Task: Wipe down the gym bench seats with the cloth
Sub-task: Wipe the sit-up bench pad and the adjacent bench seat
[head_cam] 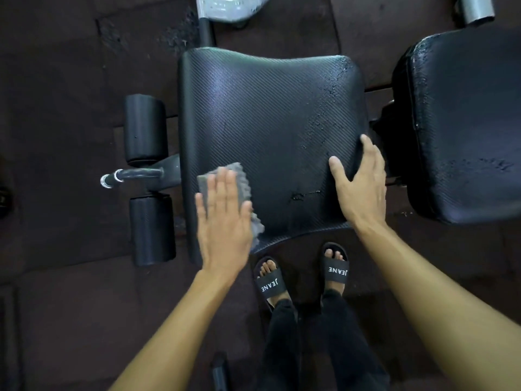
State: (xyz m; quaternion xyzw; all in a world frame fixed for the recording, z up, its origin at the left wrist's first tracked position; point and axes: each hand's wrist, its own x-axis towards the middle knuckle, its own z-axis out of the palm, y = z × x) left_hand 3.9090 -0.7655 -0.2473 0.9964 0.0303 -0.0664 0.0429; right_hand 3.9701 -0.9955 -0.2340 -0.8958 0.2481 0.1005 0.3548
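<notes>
"While my left hand (224,218) lies flat and open, fingers straight, pressing the grey cloth (239,176) onto the near left part of the bench seat (267,117), my right hand (361,182) rests open on the seat's right edge, holding nothing," I report.

"What stands around them?"

"Just left of the left hand: two black foam rollers (143,128), one ahead of it and one beside the wrist, with a metal bar (135,174) between them. Ahead of the right hand, water droplets (332,88) lie along the seat's right side. A small wet streak (306,194) sits between the two hands. Right of the right hand, just apart: a second black pad (465,122), also beaded with wet. Behind both hands, my feet in black sandals (269,283)."

"Surface and room?"

"Seat: black, ribbed, slightly dished. Floor (70,80): dark rubber mats, speckled near a grey frame tube (225,7) far ahead of the left hand."
</notes>
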